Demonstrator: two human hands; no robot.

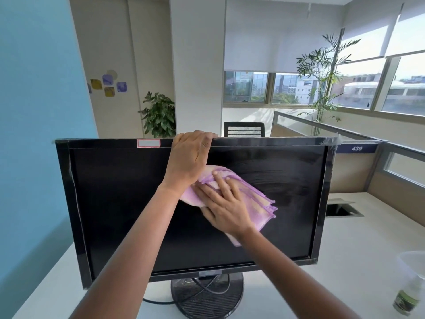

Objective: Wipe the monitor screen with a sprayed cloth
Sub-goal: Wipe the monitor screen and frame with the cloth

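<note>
Left hand (190, 157): your fingers grasp the monitor's (126, 203) top edge.
Right hand (226, 204): flat, released fingers press the cloth (255, 199).
Cloth: soft, light, likely to bunch; pin it under your palm.

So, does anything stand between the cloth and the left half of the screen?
Yes: the left hand grips the top edge of the monitor, and its wrist crosses the screen directly left of the cloth.

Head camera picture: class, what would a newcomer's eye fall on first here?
The big black monitor fills the middle of the desk. A purple cloth lies against its screen under the flat right hand, while the left hand grips the top edge. Smeared streaks show on the screen's upper right.
</note>
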